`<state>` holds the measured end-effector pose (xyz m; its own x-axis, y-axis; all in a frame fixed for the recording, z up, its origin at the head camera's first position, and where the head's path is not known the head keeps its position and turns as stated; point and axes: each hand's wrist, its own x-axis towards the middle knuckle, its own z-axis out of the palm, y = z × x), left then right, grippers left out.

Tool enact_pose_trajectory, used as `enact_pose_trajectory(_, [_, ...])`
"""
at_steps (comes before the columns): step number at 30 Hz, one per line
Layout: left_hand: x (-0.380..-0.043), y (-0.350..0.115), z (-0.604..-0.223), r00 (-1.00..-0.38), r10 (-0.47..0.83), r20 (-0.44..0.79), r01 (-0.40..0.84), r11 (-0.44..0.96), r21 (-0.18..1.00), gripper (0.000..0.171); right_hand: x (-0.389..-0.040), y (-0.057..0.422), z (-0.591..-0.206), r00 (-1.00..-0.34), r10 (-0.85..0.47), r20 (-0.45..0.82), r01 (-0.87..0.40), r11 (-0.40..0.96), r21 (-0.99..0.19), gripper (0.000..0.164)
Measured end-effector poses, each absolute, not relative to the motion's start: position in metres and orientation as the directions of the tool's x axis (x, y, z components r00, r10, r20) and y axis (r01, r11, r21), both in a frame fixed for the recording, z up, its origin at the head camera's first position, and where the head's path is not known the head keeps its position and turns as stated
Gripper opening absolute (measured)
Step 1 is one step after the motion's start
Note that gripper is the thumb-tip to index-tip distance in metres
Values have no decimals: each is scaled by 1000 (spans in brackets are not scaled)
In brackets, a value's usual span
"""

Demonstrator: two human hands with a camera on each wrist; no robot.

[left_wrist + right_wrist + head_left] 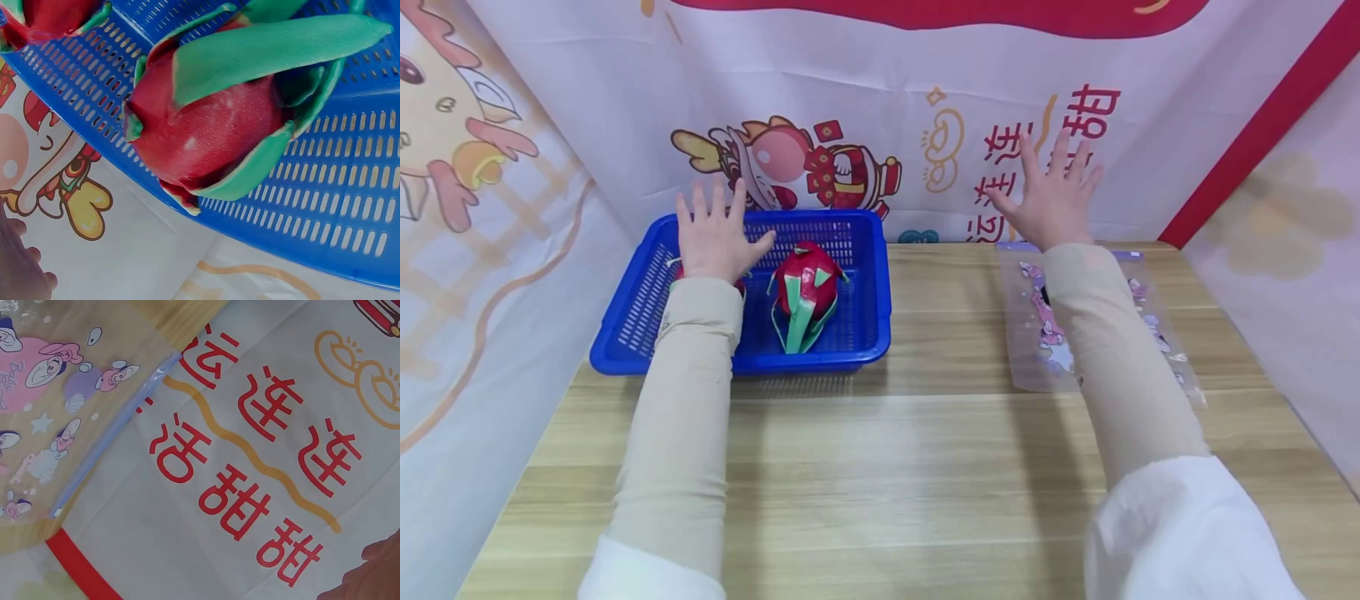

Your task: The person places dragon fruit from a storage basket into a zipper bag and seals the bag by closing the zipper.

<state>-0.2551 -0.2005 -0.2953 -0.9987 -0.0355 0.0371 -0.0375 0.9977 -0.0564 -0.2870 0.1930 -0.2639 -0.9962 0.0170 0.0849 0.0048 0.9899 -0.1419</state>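
Observation:
My left hand (pixel 713 240) hovers over the left part of a blue plastic basket (pixel 880 333), fingers spread and holding nothing. Two red dragon fruits with green scales lie in the basket. One dragon fruit (pixel 808 287) shows whole to the right of the hand; the other dragon fruit (pixel 206 125) is mostly hidden under the left hand in the head view, but fills the middle of the left wrist view. On the right, my right hand (pixel 1054 200) is raised with fingers spread, above the back edge of a clear printed zip bag (pixel 1045 350) that lies flat on the table.
The wood-grain table (pixel 910 467) meets a white printed cloth (pixel 880 92) hung along the back. More cloth panels stand at both sides, the left one (pixel 482 275) close to the basket. My right forearm covers part of the zip bag.

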Motion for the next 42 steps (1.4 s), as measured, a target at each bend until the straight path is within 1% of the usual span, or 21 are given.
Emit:
enact_pose_trajectory(8, [-253, -209, -296, -999, -41, 22, -42, 998, -46, 86, -285, 199, -271, -998, 24, 58, 15, 988, -152, 84])
enact_pose_trajectory(15, [-252, -233, -292, -998, -59, 11, -59, 997, -50, 86, -280, 210, -283, -998, 22, 60, 11, 984, -177, 82])
enact_pose_trajectory(22, [-243, -264, -294, -995, -101, 5, -101, 995, 11, 87, -278, 227, -298, -997, 60, 50, 48, 976, -210, 82])
enact_pose_trajectory(27, [-235, -280, -299, -993, -115, -3, -115, 992, 51, 87, -273, 246, -314, -995, 97, 17, 90, 970, -226, 82])
enact_pose_trajectory(29, [-231, -285, -302, -992, -122, -7, -123, 991, 60, 87, -271, 252, -320, -993, 120, -13, 120, 966, -230, 82])
enact_pose_trajectory(34, [-222, -295, -309, -990, -143, 14, -142, 988, 58, 86, -265, 266, -334, -988, 150, -35, 154, 958, -240, 83])
enact_pose_trajectory(39, [-214, -305, -317, -987, -159, 20, -159, 987, 39, 82, -258, 280, -348, -980, 190, -66, 200, 958, -205, 85])
enact_pose_trajectory(42, [-210, -310, -322, -987, -161, 15, -160, 986, 55, 79, -254, 286, -355, -979, 192, -68, 201, 965, -171, 82])
